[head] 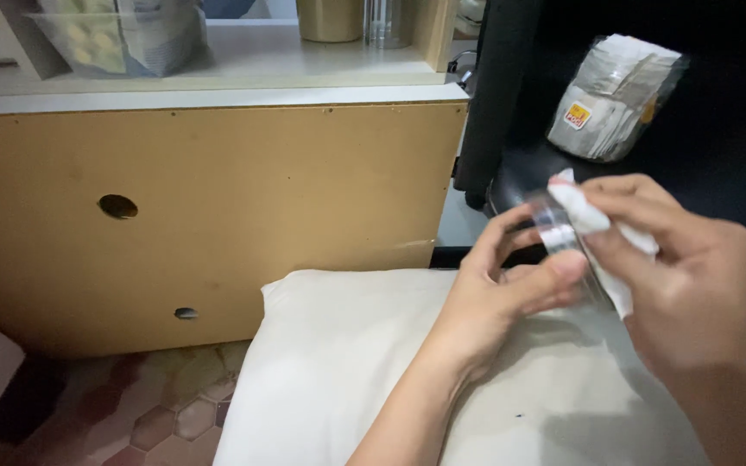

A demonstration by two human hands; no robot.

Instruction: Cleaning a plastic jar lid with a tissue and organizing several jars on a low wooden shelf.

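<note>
Clear glass, that's what sits at the centre of the action: a small transparent glass jar (pixel 563 246) held up in mid-air over a cream fabric cushion (pixel 338 362). Coming in from the lower middle, the left hand (pixel 498 298) is wrapped around the jar, thumb pressed on its near side and fingers curled over the top, a firm clamp on the glass. Just to the right, the right hand (pixel 692 285) has its fingers pinched together on a crumpled white cloth (pixel 593 233), and that cloth is pressed right against the jar's rim and side. Both hands are touching through the jar, close together, above the right part of the cushion. Now the surroundings, from the left: hexagonal reddish-brown floor tiles (pixel 148 406) show at the bottom corner, and above them stands a light brown wooden panel (pixel 218 216) with two round holes, topped by a white shelf (pixel 218 86) carrying a clear plastic bag (pixel 123 34) and a tan cylindrical container (pixel 328 19). Further right, a black chair (pixel 511 112) holds a clear-wrapped bundle of greyish packets (pixel 610 95), sitting well above the hands.
</note>
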